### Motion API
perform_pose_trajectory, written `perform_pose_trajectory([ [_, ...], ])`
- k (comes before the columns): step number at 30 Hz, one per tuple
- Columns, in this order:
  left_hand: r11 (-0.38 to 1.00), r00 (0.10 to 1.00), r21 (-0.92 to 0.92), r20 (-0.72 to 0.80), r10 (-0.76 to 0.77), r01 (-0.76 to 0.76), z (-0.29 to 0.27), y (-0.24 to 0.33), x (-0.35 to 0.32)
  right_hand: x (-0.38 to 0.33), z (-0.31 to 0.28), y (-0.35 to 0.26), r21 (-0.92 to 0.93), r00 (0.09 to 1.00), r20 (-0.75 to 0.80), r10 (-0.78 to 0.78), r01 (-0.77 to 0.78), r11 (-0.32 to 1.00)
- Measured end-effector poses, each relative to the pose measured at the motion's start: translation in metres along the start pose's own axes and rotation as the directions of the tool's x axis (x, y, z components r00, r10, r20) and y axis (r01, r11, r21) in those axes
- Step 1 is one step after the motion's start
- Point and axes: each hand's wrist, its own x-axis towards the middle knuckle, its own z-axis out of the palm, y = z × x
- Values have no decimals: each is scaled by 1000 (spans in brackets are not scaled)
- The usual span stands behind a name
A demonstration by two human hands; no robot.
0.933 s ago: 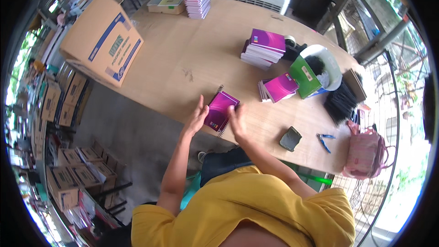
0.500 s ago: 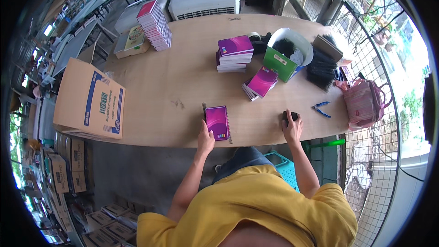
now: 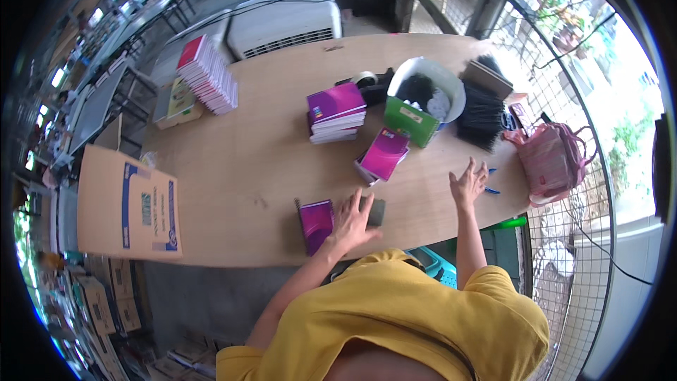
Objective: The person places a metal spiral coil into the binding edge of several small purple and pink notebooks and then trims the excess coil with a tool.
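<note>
A purple spiral notebook (image 3: pixel 316 224) lies near the front edge of the table, its dark coil along the left side. My left hand (image 3: pixel 350 222) rests over its right part, fingers spread, hiding that side. Beside those fingers lies a dark grey-green flat piece (image 3: pixel 376 212), partly covered; its kind is unclear. My right hand (image 3: pixel 468 185) is held with fingers apart and nothing in it, right next to blue-handled pliers (image 3: pixel 491 190) that it partly hides. Beyond the hands sit a small stack of purple notebooks (image 3: pixel 384 154) and a taller one (image 3: pixel 336 104).
A white bucket (image 3: pixel 455 99) with dark material stands behind a green notebook (image 3: pixel 409 121). Black coils (image 3: pixel 481 116) and a pink bag (image 3: pixel 553 162) are at the right. At the left are a cardboard box (image 3: pixel 127 201) and a tall notebook stack (image 3: pixel 208 74).
My right hand has let go of the black object and lifted toward the pliers. My left hand has moved right across the notebook, fingers now spread. The view has shifted.
</note>
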Motion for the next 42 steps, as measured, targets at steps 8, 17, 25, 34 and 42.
perform_pose_trajectory([
  [8,986,977,131,202,75,-103,26,-14,41,34,41,158,135,969,74,-237,226,965],
  [17,1000,774,19,-633,5,8,-196,-25,141,14,-51,-59,579,802,-182,-569,555,597],
  [25,994,882,53,-467,-61,96,-172,-85,187,2,12,-135,526,629,-134,-765,700,483],
  [34,817,683,-575,-580,-444,43,-167,-117,111,33,-35,-123,724,793,-168,-585,502,473],
  [42,880,719,-443,-556,-417,169,-159,-87,51,241,5,5,503,917,-303,261,-79,861],
])
